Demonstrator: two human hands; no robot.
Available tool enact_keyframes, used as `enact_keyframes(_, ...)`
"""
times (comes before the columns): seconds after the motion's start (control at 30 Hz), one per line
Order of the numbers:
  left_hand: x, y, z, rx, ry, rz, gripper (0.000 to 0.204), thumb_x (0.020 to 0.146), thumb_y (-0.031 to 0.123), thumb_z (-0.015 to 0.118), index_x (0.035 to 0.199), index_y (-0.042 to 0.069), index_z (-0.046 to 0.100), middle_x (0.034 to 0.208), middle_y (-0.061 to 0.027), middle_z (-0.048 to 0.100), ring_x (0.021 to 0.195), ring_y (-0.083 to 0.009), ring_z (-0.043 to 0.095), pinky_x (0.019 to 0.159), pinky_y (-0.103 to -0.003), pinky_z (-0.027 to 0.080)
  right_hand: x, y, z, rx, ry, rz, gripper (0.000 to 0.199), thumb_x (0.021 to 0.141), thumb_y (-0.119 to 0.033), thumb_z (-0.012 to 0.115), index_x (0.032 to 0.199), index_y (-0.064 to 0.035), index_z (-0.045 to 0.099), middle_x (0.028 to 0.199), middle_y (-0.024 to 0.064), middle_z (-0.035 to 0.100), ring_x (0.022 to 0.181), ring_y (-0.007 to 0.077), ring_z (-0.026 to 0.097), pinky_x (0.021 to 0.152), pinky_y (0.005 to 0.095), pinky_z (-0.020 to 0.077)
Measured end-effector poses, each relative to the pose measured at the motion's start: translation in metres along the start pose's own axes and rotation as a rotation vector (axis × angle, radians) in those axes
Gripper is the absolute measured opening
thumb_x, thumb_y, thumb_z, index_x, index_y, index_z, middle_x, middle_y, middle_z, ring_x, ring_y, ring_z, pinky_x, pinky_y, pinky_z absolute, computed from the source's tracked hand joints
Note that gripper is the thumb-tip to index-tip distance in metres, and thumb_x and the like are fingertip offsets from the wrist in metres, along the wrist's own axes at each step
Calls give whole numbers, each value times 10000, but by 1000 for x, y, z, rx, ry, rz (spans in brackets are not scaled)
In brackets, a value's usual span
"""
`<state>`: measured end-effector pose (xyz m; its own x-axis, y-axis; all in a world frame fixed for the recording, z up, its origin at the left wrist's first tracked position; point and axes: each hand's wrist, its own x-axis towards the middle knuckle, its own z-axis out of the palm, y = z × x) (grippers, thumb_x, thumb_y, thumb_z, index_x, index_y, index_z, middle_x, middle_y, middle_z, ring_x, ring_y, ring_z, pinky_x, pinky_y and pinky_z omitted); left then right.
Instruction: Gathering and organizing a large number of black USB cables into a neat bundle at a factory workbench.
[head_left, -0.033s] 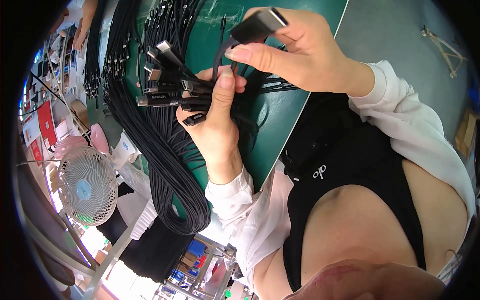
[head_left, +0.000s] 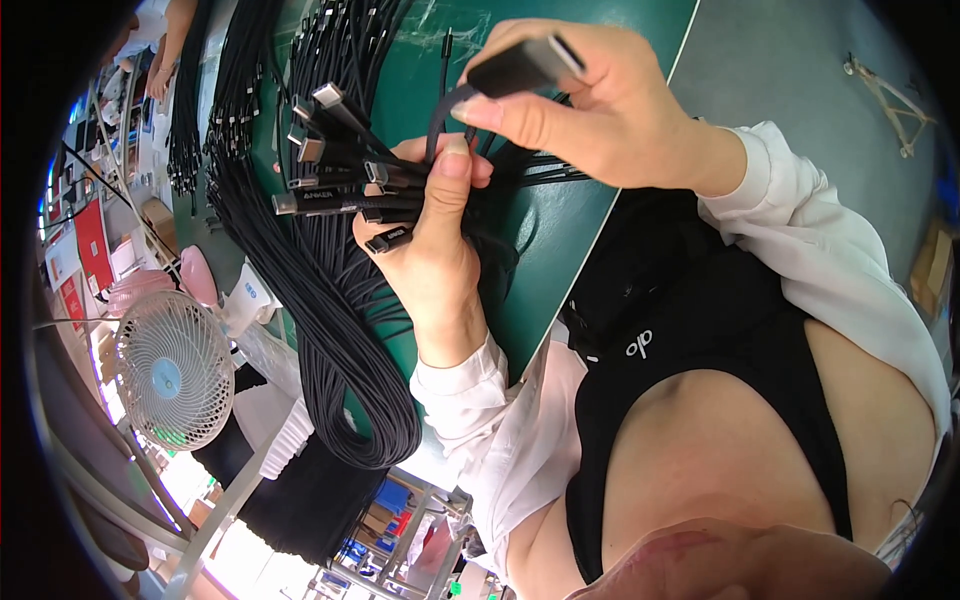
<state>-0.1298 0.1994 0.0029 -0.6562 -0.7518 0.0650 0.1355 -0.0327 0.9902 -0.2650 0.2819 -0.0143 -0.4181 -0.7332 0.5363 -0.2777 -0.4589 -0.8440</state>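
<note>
My left hand (head_left: 435, 240) is closed around a bunch of black USB cables, its thumb laid over them. Their black plugs (head_left: 340, 198) with silver metal tips fan out to the left of the fist. Above it, my right hand (head_left: 590, 110) pinches one cable just behind its plug between thumb and fingers. That plug (head_left: 515, 66) is slightly blurred and points to the upper right. Its cord (head_left: 437, 130) curves down to the left hand, where the fist hides the rest. Both hands are over a green table (head_left: 535, 255).
Long bundles of black cables (head_left: 350, 390) lie along the table and hang over its near left edge. More cable ends (head_left: 235, 110) lie at the far left. A white fan (head_left: 175, 370) stands at left. Another person's arm (head_left: 170, 50) shows at upper left.
My right hand has shifted slightly to the right and down with the pinched plug, which has tilted a little. The left hand and its bunch stay almost still.
</note>
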Motion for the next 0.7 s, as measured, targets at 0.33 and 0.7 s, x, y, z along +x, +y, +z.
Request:
enact_keyframes(0.33, 6, -2, 8, 127, 20, 33, 130, 780, 40, 643, 889, -22, 610, 867, -53, 603, 773, -97, 527, 721, -217, 409, -7, 10, -23, -99, 183, 106, 163, 803, -56, 612, 945, 20, 583, 805, 8, 585, 684, 47, 509, 590, 194, 417)
enact_keyframes(0.7, 2, -7, 9, 224, -60, 5, 200, 788, 45, 642, 973, -21, 609, 852, -38, 608, 739, -75, 509, 691, -192, 394, 0, -43, -35, -73, 153, -44, 121, 783, -26, 625, 875, 50, 606, 737, 109, 584, 558, 121, 523, 474, 204, 371)
